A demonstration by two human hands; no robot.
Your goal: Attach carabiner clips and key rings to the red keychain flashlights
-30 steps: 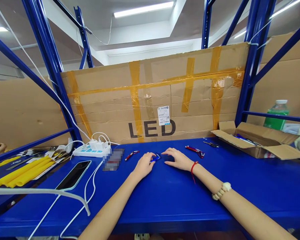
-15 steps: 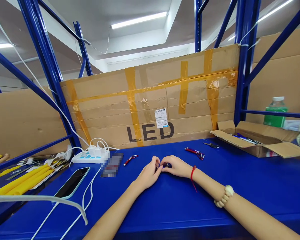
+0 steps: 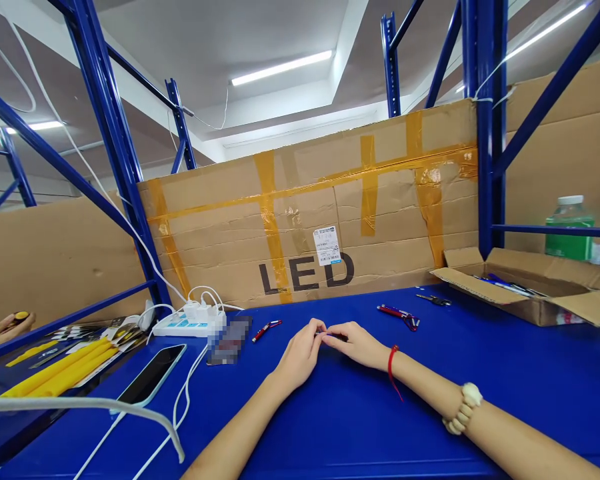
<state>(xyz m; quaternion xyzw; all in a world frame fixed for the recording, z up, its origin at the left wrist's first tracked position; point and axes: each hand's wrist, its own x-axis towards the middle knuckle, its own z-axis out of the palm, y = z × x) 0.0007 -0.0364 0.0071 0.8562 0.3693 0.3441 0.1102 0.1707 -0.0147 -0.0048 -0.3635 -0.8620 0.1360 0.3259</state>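
fingertips of the left hand (image 3: 300, 353) and right hand (image 3: 356, 343) meet, pinched nearly closed on a small dark item (image 3: 324, 333), at the left's two o'clock and the right's ten, about equally near; fingers hide its long axis.

Small item (image 3: 322, 333) between my left grip (image 3: 299, 355) and right grip (image 3: 359, 345), mostly hidden. Flat object (image 3: 231, 339) by power strip (image 3: 183, 325) blurred out. Label (image 3: 327, 245) print too small to read. Another person's hand (image 3: 4, 329) cut by left edge.
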